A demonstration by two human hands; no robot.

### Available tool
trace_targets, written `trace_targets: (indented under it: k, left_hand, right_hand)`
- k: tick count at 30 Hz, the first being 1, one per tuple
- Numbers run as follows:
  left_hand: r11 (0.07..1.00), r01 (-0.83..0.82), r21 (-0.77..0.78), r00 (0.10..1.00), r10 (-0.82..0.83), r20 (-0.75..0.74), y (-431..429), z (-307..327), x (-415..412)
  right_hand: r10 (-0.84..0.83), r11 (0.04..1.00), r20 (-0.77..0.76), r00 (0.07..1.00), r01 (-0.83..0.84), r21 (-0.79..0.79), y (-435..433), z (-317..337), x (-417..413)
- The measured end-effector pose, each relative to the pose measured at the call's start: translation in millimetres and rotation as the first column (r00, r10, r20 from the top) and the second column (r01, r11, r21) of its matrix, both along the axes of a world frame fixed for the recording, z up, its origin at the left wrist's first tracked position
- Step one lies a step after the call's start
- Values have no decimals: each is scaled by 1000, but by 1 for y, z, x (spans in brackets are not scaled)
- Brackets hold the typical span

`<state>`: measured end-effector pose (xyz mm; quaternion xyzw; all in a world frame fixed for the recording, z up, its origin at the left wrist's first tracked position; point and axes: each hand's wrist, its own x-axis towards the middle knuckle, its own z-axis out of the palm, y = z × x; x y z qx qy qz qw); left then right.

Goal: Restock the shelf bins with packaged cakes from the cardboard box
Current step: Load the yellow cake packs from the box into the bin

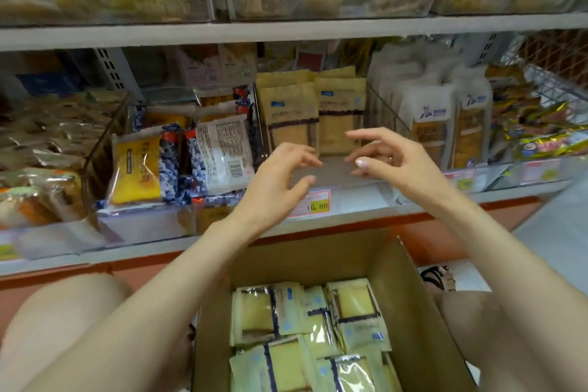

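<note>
Packaged cakes (270,318) lie flat in cardboard box (318,258), directly below both hands. Left hand (280,178) and right hand (388,159) level at bin (337,173) front, equally near; fingers spread, holding nothing.

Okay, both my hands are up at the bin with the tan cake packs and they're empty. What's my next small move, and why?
Probably lower both hands into the cardboard box and take a few more packaged cakes. The left hand and right hand hold nothing, the clear bin has bare room in front of its upright packs, and the box holds plenty.
</note>
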<state>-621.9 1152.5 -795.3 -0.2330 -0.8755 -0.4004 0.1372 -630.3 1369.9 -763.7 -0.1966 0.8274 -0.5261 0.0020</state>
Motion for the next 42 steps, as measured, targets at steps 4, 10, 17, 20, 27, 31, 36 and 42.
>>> trace_targets:
  k: [4, 10, 17, 20, 27, 31, 36, 42]
  left_hand:
    - [996, 38, 79, 993, -46, 110, 15, -38, 36]
    - [959, 118, -259, 854, 35, 518, 22, -151, 64]
    - [772, 264, -578, 484, 413, 772, -31, -261, 103]
    - [756, 198, -624, 464, 489, 739, -36, -283, 113]
    - [714, 258, -651, 531, 458, 713, -34, -292, 105]
    - [821, 295, -490, 606, 236, 760, -12, -267, 90]
    - [876, 394, -276, 668, -67, 741, 15, -212, 50]
    - [897, 435, -79, 665, -261, 699, 26, -139, 17]
  right_hand:
    - [33, 988, 76, 997, -44, 147, 16, -25, 43]
    - [2, 925, 157, 988, -62, 375, 43, -68, 67]
    - [15, 794, 196, 981, -130, 594, 61, -94, 62]
    - [16, 746, 179, 984, -131, 653, 58, -93, 52]
    - [98, 629, 191, 977, -210, 748, 34, -99, 35]
    - [127, 569, 241, 962, -270, 777, 28, -105, 36]
    - [152, 677, 490, 858, -452, 581, 23, -120, 43]
    - [229, 733, 634, 738, -559, 386, 21, -131, 53]
